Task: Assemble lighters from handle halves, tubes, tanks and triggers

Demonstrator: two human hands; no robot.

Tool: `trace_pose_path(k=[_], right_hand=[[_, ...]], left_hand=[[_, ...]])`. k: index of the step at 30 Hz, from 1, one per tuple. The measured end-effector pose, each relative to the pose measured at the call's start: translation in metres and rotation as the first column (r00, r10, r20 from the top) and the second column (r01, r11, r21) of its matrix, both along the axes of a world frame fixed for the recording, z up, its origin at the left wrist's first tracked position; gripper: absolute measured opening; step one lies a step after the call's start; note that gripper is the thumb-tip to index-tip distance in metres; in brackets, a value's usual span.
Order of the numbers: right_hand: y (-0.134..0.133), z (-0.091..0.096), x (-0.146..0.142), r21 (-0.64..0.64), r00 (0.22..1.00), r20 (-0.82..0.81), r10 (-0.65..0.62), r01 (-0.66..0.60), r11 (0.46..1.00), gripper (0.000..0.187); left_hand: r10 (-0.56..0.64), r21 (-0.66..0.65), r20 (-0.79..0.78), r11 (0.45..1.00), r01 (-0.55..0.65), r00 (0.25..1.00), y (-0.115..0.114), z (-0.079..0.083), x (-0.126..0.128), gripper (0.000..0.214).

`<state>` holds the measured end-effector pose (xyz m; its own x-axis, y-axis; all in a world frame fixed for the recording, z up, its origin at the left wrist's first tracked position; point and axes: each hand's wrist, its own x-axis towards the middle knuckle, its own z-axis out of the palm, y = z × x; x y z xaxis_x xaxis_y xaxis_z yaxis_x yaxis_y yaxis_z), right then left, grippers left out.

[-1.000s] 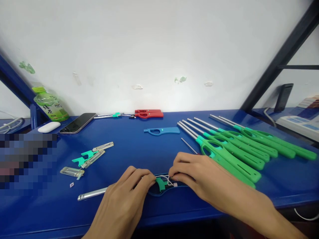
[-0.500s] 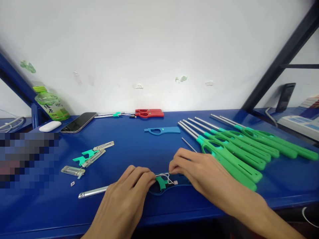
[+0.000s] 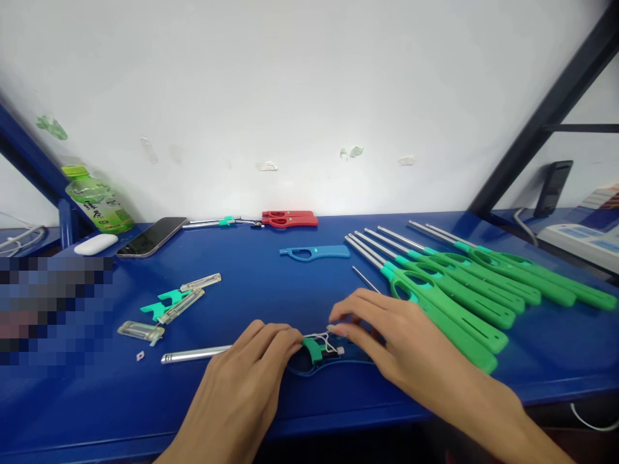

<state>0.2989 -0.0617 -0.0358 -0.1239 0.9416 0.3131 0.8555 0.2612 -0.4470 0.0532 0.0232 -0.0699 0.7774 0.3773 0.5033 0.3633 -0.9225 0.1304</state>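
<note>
A blue lighter half-shell point(image 3: 309, 372) lies opened in front of me, with a green trigger point(image 3: 314, 351) and looped white wire point(image 3: 322, 336) inside it. Its metal tube point(image 3: 193, 354) sticks out to the left. My left hand point(image 3: 256, 364) is closed over the shell's front end, fingertips beside the trigger. With thumb and index finger, my right hand point(image 3: 377, 325) grips the white wire; its other fingers are curled. A small pale piece point(image 3: 340, 350) shows at the wire's lower end. The shell's right end is partly hidden beneath my right hand.
Several green lighters point(image 3: 449, 296) lie fanned at right, near a thin metal rod point(image 3: 366, 280). Behind are a blue half-shell point(image 3: 322, 252) and red shell parts point(image 3: 290, 220). At left lie clear fuel tanks point(image 3: 140, 330), green triggers point(image 3: 155, 310), a phone point(image 3: 153, 237) and a bottle point(image 3: 99, 203).
The metal tube has shifted slightly to the right and its outer end has risen. My right thumb now shows at the wire. My left hand keeps its hold.
</note>
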Motion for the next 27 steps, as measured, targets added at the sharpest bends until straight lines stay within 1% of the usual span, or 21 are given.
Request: trace_pose_path(k=[4,6,9,12,17,20,24,27], right_hand=[[-0.016,-0.004,-0.005,-0.026,0.991,-0.137,-0.007,0.004,1.000,0.010],[-0.020,-0.010,-0.007,0.002,0.990,-0.140,0.003,-0.003,1.000,0.009],[-0.020,-0.019,-0.007,0.058,0.991,-0.133,0.019,-0.012,0.998,0.009],[-0.020,-0.024,-0.007,0.089,0.990,-0.139,0.025,-0.012,0.996,0.008],[-0.023,-0.025,-0.008,0.091,0.996,-0.077,0.038,-0.031,0.995,0.017],[-0.024,-0.024,-0.009,0.106,0.999,-0.008,0.038,-0.037,0.994,0.022],[-0.024,-0.022,-0.011,0.172,0.995,0.082,0.055,-0.068,0.983,0.017],[-0.026,-0.021,-0.013,0.202,0.990,0.113,0.080,-0.102,0.974,0.014]], left_hand=[[0.009,-0.015,-0.002,1.000,-0.009,1.000,0.000,-0.002,-0.002,0.031],[0.008,0.002,0.014,1.000,-0.008,1.000,0.000,-0.001,-0.002,0.032],[0.011,0.054,0.049,0.998,-0.014,0.999,0.001,0.002,0.000,0.040],[0.016,0.081,0.048,0.997,-0.020,0.999,0.002,0.004,0.001,0.045],[0.004,0.095,0.063,0.995,-0.010,0.998,-0.001,0.006,0.001,0.038],[0.003,0.091,0.063,0.996,-0.009,0.998,-0.005,0.008,0.002,0.025],[0.020,0.083,0.065,0.996,-0.025,0.998,-0.009,0.010,0.003,0.021],[0.036,0.093,0.066,0.995,-0.042,0.997,-0.010,0.008,0.003,0.021]])
